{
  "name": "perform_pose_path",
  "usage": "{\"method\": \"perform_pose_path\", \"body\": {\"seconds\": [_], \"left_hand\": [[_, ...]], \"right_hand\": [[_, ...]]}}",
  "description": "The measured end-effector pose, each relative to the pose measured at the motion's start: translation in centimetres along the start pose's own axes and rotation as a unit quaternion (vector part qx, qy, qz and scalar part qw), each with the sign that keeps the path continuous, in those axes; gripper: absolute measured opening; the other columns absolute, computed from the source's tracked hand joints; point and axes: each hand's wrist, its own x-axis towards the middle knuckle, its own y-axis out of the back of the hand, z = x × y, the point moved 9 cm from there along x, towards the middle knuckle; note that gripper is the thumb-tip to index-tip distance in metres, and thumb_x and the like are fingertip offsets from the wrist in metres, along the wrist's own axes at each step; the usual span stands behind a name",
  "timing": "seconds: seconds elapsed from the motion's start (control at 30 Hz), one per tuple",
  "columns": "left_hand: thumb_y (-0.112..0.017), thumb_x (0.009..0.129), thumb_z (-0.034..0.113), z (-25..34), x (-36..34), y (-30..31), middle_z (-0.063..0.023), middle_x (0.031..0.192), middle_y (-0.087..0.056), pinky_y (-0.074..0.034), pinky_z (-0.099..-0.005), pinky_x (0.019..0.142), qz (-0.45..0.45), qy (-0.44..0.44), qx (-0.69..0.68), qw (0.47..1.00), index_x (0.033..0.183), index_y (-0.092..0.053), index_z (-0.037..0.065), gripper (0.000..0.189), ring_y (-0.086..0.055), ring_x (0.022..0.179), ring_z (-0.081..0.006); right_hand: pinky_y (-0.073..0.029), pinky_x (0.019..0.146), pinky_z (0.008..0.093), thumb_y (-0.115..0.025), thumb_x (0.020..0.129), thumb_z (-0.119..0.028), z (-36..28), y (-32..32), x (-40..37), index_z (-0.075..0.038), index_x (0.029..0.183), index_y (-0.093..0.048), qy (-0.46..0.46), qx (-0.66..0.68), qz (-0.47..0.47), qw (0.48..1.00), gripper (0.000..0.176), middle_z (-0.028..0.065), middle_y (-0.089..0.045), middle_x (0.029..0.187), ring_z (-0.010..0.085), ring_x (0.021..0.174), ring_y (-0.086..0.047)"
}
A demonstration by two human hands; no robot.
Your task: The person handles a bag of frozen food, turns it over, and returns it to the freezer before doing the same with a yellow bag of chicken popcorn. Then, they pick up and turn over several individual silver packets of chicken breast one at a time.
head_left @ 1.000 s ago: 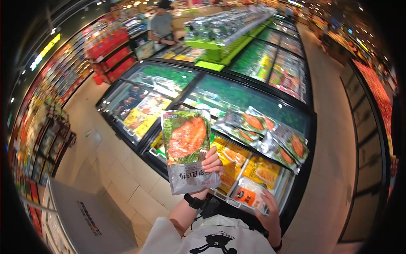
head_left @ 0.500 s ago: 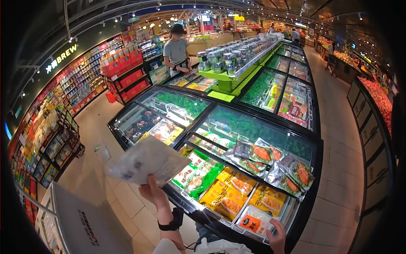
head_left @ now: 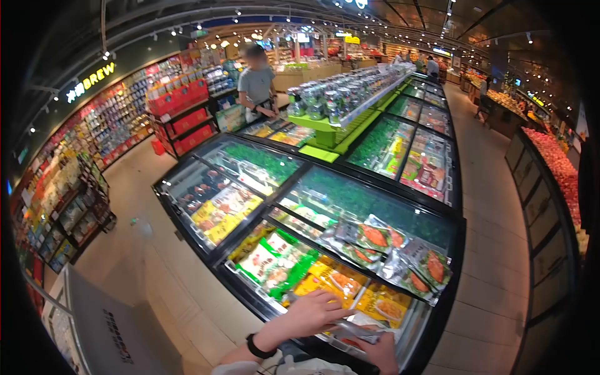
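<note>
My left hand (head_left: 315, 312), with a black band on its wrist, lies across a greyish plastic food package (head_left: 361, 331), fingers stretched to the right over it. My right hand (head_left: 382, 351) grips the package's right edge, thumb on top. Seen nearly edge-on, the package is held low over the near rim of an open freezer compartment, its print out of sight. Just beyond, yellow food bags (head_left: 384, 305) lie in the freezer, beside green-and-white bags (head_left: 278, 262). An orange-labelled pack below is mostly hidden by my hands.
Silver packs (head_left: 415, 262) rest on the freezer's glass lid (head_left: 375, 194). A green shelf (head_left: 325, 125) with several jars stands behind. Across the freezer is a person in a grey shirt (head_left: 256, 84). A grey cart (head_left: 119, 325) stands at lower left, a fruit stand (head_left: 553, 162) at right.
My left hand has brought the package from the left, over the floor, down to the right. My right hand has taken hold of its edge. The view has shifted slightly.
</note>
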Motion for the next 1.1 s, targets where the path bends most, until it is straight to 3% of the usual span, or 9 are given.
{"method": "perform_pose_path", "body": {"seconds": [0.07,0.17,0.2,0.33,0.5,0.57,0.7,0.87,1.1], "left_hand": [[-0.070,0.066,0.036,-0.9,-0.9,3.5,-0.0097,0.126,-0.036,-0.017,-0.0472,0.102,0.172,0.062,-0.013,0.983,0.118,-0.046,0.015,0.061,-0.025,0.123,-0.0312],[-0.079,0.055,0.028,-6.1,-5.6,5.5,-0.0133,0.139,-0.010,-0.014,-0.0487,0.102,0.501,0.170,-0.268,0.805,0.135,-0.014,0.010,0.105,-0.013,0.129,-0.0274],[-0.078,0.057,0.024,-7.4,-5.1,3.7,-0.0112,0.141,-0.001,-0.015,-0.0445,0.103,0.492,0.152,-0.404,0.757,0.135,0.003,0.009,0.114,-0.008,0.130,-0.0244],[-0.073,0.062,0.004,-6.4,-4.4,-6.5,-0.0118,0.124,-0.040,-0.034,-0.0349,0.094,0.242,0.264,-0.619,0.699,0.127,-0.027,-0.001,0.080,-0.040,0.113,-0.0198],[-0.070,0.064,-0.004,-9.6,-11.4,0.1,-0.0117,0.095,-0.059,-0.048,-0.0332,0.074,0.520,0.172,-0.539,0.640,0.099,-0.053,-0.001,0.040,-0.057,0.084,-0.0202],[-0.069,0.066,0.008,-9.0,-10.9,7.5,-0.0141,0.080,-0.060,-0.046,-0.0402,0.074,0.549,0.031,-0.424,0.720,0.083,-0.056,-0.002,0.024,-0.057,0.083,-0.0270],[-0.068,0.058,-0.004,-9.6,-13.2,12.5,-0.0078,0.082,-0.054,-0.042,-0.0334,0.077,0.565,0.205,-0.030,0.799,0.080,-0.058,0.001,0.025,-0.053,0.085,-0.0215],[-0.067,0.065,-0.005,-12.6,-15.4,9.8,-0.0056,0.090,-0.059,-0.043,-0.0248,0.071,0.623,0.284,-0.345,0.642,0.088,-0.059,-0.002,0.024,-0.053,0.078,-0.0115],[-0.066,0.064,-0.004,-12.3,-16.0,10.7,-0.0044,0.085,-0.059,-0.044,-0.0241,0.068,0.594,0.323,-0.278,0.682,0.089,-0.058,-0.002,0.027,-0.054,0.075,-0.0117]], "right_hand": [[-0.047,0.065,0.0269,-0.071,0.064,-0.005,0.3,1.9,-0.4,0.005,0.092,-0.056,0.002,0.064,0.136,0.989,0.034,0.0101,-0.061,0.084,0.0143,0.074,-0.058],[-0.044,0.077,0.0288,-0.070,0.061,-0.001,1.7,3.7,-1.6,0.005,0.106,-0.046,-0.023,0.276,0.309,0.910,0.052,0.0100,-0.053,0.100,0.0165,0.089,-0.053],[-0.044,0.077,0.0288,-0.070,0.061,-0.001,2.0,3.0,-1.6,0.005,0.106,-0.046,-0.027,0.275,0.311,0.909,0.052,0.0100,-0.053,0.100,0.0165,0.089,-0.053],[-0.038,0.086,0.0299,-0.070,0.060,0.001,1.9,-0.2,-1.1,0.002,0.115,-0.039,-0.017,0.311,0.222,0.924,0.064,0.0095,-0.048,0.108,0.0181,0.100,-0.047],[-0.037,0.091,0.0344,-0.069,0.058,0.002,-1.9,-1.2,0.1,0.000,0.116,-0.039,0.108,0.313,0.059,0.942,0.065,0.0116,-0.047,0.112,0.0220,0.107,-0.045],[-0.037,0.091,0.0374,-0.068,0.057,0.004,-0.3,0.4,-0.1,0.000,0.114,-0.040,0.041,0.268,0.091,0.958,0.063,0.0140,-0.047,0.114,0.0236,0.110,-0.043],[-0.037,0.090,0.0377,-0.061,0.062,0.004,4.0,2.8,-1.7,-0.001,0.111,-0.042,-0.005,0.240,0.143,0.960,0.053,0.0142,-0.047,0.114,0.0227,0.111,-0.043],[-0.037,0.090,0.0357,-0.057,0.063,0.005,5.9,4.3,-2.7,-0.001,0.110,-0.043,-0.022,0.244,0.167,0.955,0.050,0.0119,-0.047,0.114,0.0211,0.111,-0.042],[-0.038,0.090,0.0350,-0.062,0.065,0.003,6.3,4.5,-2.5,0.001,0.110,-0.044,-0.017,0.264,0.181,0.947,0.048,0.0131,-0.047,0.114,0.0206,0.110,-0.043]]}}
